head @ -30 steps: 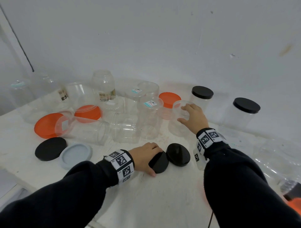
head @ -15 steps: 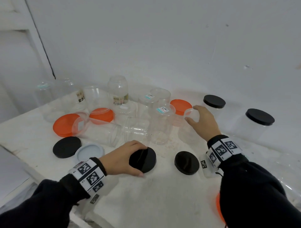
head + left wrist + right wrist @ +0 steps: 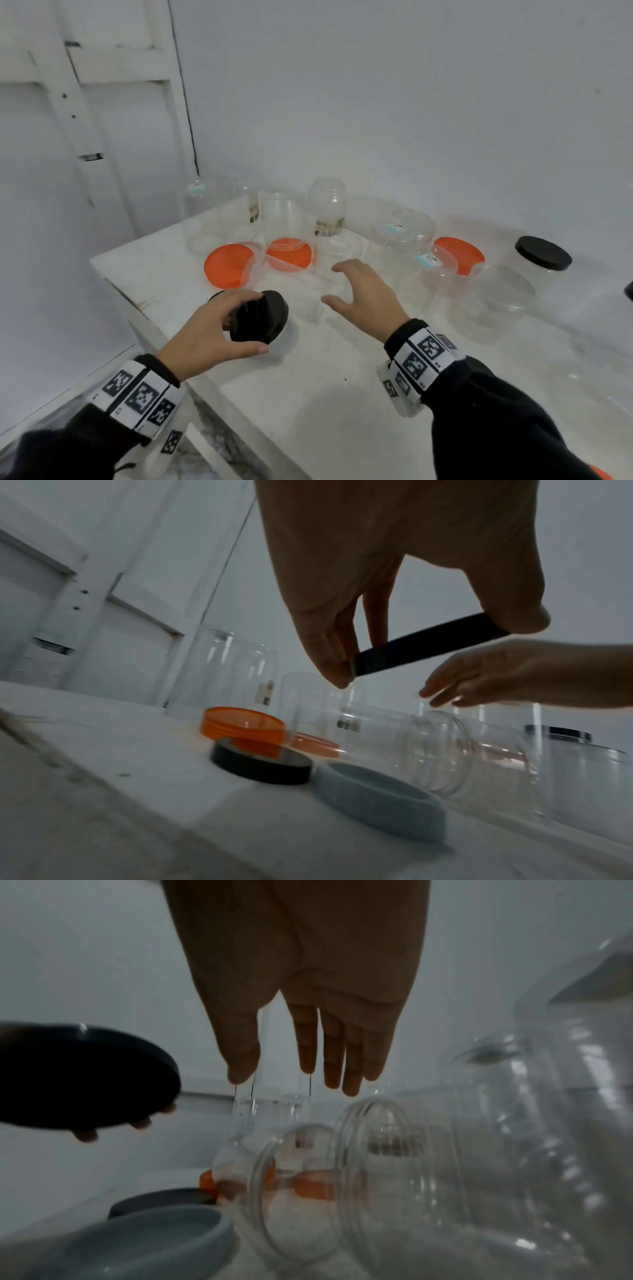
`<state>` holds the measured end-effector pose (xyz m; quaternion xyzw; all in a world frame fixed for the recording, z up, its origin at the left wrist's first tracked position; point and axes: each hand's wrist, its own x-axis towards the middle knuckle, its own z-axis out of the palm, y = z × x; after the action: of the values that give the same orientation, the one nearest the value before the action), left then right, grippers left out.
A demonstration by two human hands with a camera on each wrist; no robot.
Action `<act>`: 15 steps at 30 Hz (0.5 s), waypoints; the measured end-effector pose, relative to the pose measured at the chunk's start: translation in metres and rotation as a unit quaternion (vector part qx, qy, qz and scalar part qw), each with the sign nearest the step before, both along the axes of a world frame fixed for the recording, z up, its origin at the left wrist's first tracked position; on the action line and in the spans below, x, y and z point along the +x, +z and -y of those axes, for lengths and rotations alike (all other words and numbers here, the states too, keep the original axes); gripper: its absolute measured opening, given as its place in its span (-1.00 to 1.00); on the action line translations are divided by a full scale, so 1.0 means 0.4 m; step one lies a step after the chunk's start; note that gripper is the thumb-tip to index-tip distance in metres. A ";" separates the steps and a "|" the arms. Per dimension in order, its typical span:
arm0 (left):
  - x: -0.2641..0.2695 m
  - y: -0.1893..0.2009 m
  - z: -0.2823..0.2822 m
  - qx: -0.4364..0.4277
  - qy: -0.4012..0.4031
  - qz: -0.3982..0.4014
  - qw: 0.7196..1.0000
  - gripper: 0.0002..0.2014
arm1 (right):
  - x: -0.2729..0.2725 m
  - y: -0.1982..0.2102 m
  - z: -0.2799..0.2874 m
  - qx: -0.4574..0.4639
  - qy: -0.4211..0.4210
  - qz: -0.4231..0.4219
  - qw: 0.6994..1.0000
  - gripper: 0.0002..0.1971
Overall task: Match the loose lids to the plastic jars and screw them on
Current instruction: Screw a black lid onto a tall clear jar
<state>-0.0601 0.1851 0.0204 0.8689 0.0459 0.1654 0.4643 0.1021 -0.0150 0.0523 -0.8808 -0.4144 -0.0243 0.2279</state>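
Between my hands lies a clear jar (image 3: 310, 294) on its side; my left hand (image 3: 212, 329) pinches a black lid (image 3: 259, 317), my right hand (image 3: 363, 294) hovers spread above, so I judge grasping and righting the jar comes next.

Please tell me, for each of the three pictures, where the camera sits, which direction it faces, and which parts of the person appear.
Head: worn high, faces down at the table; shows both sleeves, left hand gripping the black lid, right hand open.
Left wrist: low, looks along the left fingers pinching the lid.
Right wrist: looks along straight right fingers over a lying clear jar.
Shared: both wrist views show the grey lid.
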 end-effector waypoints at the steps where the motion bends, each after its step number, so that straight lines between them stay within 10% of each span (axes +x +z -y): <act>1: -0.015 0.001 -0.017 -0.002 0.006 0.004 1.000 -0.29 | -0.001 -0.011 -0.027 -0.021 0.000 -0.007 1.000 -0.45; 15: -0.118 -0.005 -0.203 -0.001 0.013 -0.007 1.000 -0.30 | 0.010 -0.046 -0.170 -0.235 -0.064 0.060 0.968 -0.07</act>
<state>-0.1074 0.2665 0.0185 0.8688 0.0608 0.1654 0.4628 0.1060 0.0530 0.0337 -0.9312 -0.3643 0.0060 -0.0124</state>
